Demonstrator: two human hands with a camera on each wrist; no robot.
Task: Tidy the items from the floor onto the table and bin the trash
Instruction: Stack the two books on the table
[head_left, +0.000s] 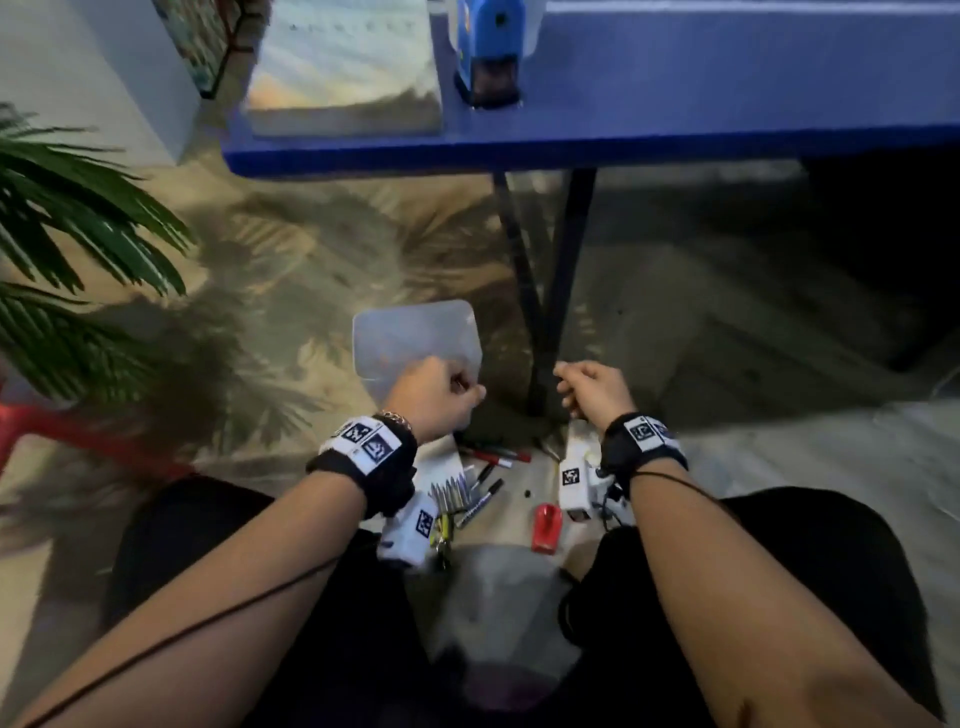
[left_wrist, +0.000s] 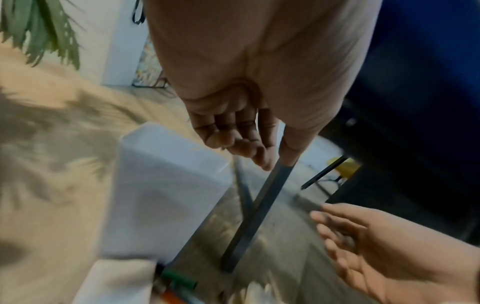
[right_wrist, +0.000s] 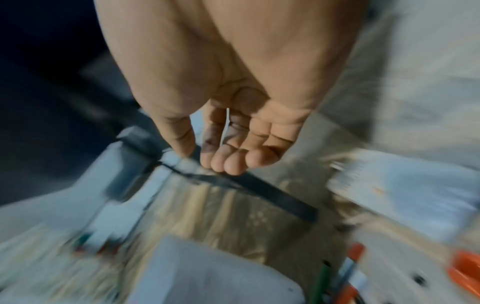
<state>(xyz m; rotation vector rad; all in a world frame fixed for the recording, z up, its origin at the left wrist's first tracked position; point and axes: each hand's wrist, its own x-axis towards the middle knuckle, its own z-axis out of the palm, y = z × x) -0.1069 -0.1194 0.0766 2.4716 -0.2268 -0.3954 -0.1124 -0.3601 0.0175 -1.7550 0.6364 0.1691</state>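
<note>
My left hand hovers over the near right corner of a clear plastic container that lies on the floor. In the left wrist view its fingers hang loosely curled with nothing in them, and the container sits just to their left. My right hand hangs beside the table leg, fingers relaxed and empty. Below my wrists the floor holds red markers, black markers, a bunch of grey sticks and a small red object.
The blue table stands ahead and carries a blue pencil sharpener and a pale book. A green plant and a red frame are on the left. It is dark under the table at the right.
</note>
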